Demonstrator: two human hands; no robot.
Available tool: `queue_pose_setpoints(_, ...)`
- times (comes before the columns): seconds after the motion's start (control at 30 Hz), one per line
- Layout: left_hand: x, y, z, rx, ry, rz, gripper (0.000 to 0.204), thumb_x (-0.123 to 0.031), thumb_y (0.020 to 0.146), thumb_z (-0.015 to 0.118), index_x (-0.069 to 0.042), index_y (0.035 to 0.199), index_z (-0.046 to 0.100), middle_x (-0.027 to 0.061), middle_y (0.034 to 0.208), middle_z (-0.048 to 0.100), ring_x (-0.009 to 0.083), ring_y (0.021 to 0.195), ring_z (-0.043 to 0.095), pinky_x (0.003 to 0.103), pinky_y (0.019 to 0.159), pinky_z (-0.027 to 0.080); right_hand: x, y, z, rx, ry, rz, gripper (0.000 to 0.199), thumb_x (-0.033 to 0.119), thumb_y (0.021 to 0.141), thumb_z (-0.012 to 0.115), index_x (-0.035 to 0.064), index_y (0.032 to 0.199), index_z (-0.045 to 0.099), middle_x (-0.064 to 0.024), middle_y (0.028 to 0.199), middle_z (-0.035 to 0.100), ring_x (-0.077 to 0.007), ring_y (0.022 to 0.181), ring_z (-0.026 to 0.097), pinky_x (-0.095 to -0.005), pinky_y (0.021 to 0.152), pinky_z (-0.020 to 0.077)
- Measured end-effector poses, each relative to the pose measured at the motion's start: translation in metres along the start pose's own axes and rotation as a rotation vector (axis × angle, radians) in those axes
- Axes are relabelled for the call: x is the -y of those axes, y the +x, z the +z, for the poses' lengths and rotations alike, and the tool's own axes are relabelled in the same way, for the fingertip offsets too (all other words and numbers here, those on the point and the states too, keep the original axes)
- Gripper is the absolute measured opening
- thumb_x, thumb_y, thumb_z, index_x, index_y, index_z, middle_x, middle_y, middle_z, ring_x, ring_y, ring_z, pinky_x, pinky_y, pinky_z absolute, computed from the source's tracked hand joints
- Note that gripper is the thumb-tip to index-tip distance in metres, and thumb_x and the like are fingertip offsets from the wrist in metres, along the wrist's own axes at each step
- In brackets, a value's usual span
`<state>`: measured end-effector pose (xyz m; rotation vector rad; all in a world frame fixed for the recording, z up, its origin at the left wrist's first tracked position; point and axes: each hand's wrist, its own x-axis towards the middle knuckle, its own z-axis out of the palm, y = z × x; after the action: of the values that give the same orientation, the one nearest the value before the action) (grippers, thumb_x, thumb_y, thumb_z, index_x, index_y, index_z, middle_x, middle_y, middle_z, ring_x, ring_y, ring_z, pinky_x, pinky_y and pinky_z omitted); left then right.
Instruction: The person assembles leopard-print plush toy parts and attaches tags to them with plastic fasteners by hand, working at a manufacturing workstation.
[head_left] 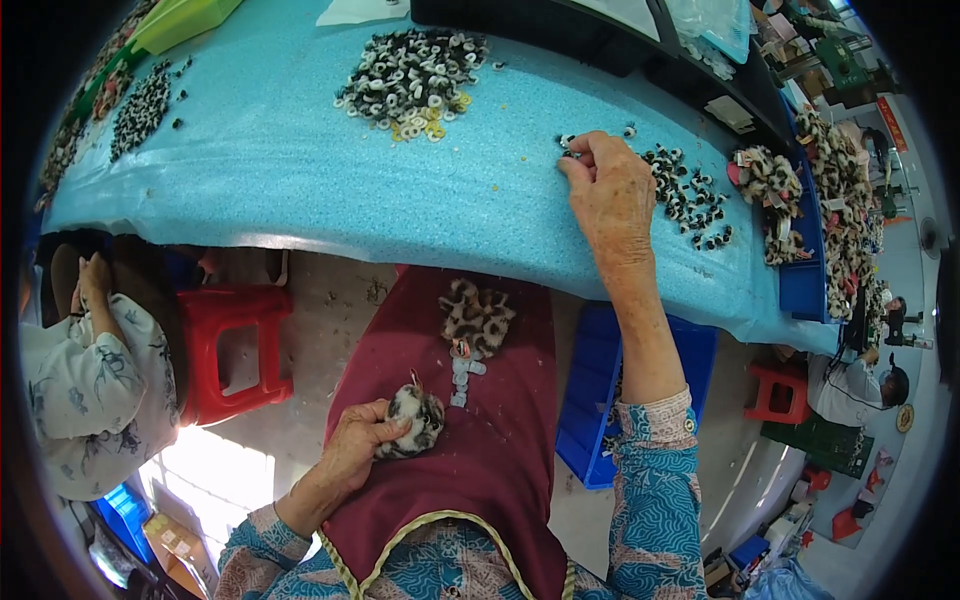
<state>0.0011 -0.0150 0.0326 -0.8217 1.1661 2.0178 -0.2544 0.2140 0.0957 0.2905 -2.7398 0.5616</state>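
My left hand [352,446] is closed around a small black-and-white furry plush piece [415,420], held low over the dark red apron [390,335]. My right hand [612,195] reaches over the table, thumb and forefinger pinched on a small black-and-white toy eye [567,143], partly hidden by the fingertips. Just right of that hand lies a scatter of similar toy eyes [690,195]. On the apron rest a brown, black and cream plush piece [478,318] and several small translucent pale pieces [463,380] in a row.
A blue-covered table [270,180] bears a heap of black parts and white rings [415,75], with yellow rings [430,130] beside it. Plush pieces [770,185] fill the right end, by a black tray [540,35]. A blue crate [580,420] and red stool [235,350] stand below; a person [95,390] sits left.
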Motion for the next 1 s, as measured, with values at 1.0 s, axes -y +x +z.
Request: queue_pose_setpoints(1.0, -0.013, 0.000, 0.019, -0.025, -0.138, -0.186, 0.023, -0.011, 0.082, 0.061, 0.002, 0.101, 0.062, 0.0061, 0.089, 0.065, 0.0119, 0.080, 0.060, 0.024, 0.076, 0.046, 0.063, -0.218, -0.005, 0.850, 1.412, 0.673, 0.024, -0.009, 0.076, 0.060, -0.0043, 0.099, 0.059, -0.0079, 0.089, 0.059, -0.0100, 0.078, 0.058, -0.0217, 0.069, 0.0500)
